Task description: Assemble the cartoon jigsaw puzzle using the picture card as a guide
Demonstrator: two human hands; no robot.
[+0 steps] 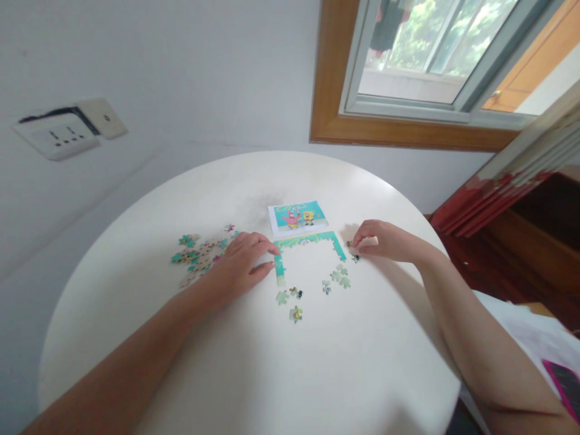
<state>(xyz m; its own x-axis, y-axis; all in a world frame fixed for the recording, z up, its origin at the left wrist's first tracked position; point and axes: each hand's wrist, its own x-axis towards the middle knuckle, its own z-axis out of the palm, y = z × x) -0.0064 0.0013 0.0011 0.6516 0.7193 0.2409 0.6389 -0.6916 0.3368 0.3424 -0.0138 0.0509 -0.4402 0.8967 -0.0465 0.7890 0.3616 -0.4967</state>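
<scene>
Puzzle piece (348, 244) lies at the right fingers (359, 234), perhaps touching.

a home-like room with curtained window (408, 66)

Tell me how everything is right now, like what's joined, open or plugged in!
Puzzle border: partly joined, bottom side missing.
Piece pile: loose, some face down.
Picture card: lying picture side up.
Left hand: fingertips at the border's left side.
Right hand: fingers bent; can't tell if holding anything.
Socket: nothing plugged in.
Curtain: gathered in folds.
</scene>
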